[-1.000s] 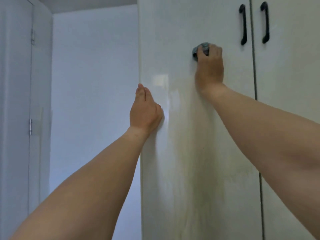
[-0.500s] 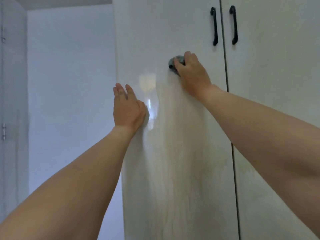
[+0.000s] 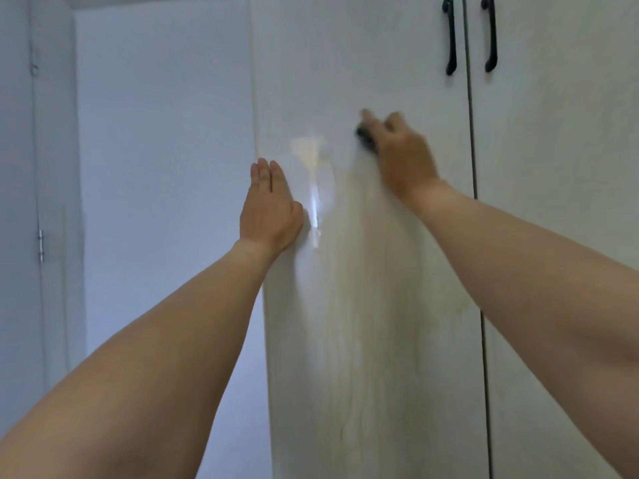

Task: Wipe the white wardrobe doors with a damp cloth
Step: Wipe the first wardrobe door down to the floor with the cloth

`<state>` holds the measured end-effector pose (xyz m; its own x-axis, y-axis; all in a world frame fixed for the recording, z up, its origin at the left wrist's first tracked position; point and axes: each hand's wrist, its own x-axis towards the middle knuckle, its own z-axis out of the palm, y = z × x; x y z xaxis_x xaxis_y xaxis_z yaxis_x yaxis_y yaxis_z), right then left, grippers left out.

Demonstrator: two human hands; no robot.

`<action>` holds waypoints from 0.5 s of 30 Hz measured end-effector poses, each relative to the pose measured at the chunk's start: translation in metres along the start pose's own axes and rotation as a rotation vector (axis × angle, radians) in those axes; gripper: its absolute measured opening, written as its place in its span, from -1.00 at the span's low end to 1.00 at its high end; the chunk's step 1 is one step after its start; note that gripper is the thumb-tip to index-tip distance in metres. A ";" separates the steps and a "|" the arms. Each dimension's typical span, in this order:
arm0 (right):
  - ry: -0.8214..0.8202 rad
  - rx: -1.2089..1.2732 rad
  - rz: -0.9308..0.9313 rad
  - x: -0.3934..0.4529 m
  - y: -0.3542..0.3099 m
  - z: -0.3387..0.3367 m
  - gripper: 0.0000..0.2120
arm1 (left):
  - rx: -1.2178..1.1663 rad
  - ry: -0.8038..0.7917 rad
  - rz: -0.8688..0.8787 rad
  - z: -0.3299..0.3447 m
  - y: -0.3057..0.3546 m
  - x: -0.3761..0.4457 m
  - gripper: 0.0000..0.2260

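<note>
The white wardrobe's left door (image 3: 363, 340) fills the middle of the view, with wet streaks running down it. My right hand (image 3: 401, 153) presses a small dark cloth (image 3: 366, 138) against this door, well below the black handle (image 3: 449, 39); the hand is blurred and most of the cloth is hidden under it. My left hand (image 3: 268, 209) lies flat with straight fingers on the door's left edge. The right door (image 3: 560, 167) stands shut beside it, with its own black handle (image 3: 490, 36).
A pale wall (image 3: 162, 167) lies to the left of the wardrobe. At the far left is another white door (image 3: 20, 236) with a metal hinge (image 3: 40, 245).
My right hand has slid the cloth down the left door, away from the handles. My left hand stays flat on the door's edge. The view has shifted.
</note>
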<state>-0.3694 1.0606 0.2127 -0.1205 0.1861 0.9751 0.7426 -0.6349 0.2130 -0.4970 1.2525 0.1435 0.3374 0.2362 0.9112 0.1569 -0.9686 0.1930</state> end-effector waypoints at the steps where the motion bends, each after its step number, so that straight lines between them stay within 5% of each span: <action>1: 0.070 -0.005 0.133 -0.002 0.008 -0.005 -0.68 | 0.007 0.027 0.024 0.000 -0.005 -0.008 -0.41; 3: 0.075 0.081 0.298 -0.006 -0.003 -0.009 -0.95 | 0.023 0.079 0.065 0.004 -0.017 -0.023 -0.44; 4: 0.079 0.151 0.289 -0.010 -0.021 -0.004 -0.87 | 0.021 0.093 0.087 0.008 -0.022 -0.028 -0.44; 6: -0.029 0.194 0.019 -0.021 -0.065 0.013 -0.97 | 0.007 0.113 0.113 0.016 -0.029 -0.032 -0.45; 9: -0.144 0.149 -0.324 -0.014 -0.095 0.036 -0.71 | -0.037 0.144 0.101 0.021 -0.034 -0.032 -0.52; 15: -0.031 0.326 0.118 0.069 -0.120 0.043 -0.82 | -0.021 0.202 0.175 0.029 -0.045 -0.033 -0.47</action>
<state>-0.4388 1.1822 0.2516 -0.0051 0.1515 0.9884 0.9221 -0.3818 0.0633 -0.4881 1.2909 0.0942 0.1648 0.0469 0.9852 0.0924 -0.9952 0.0319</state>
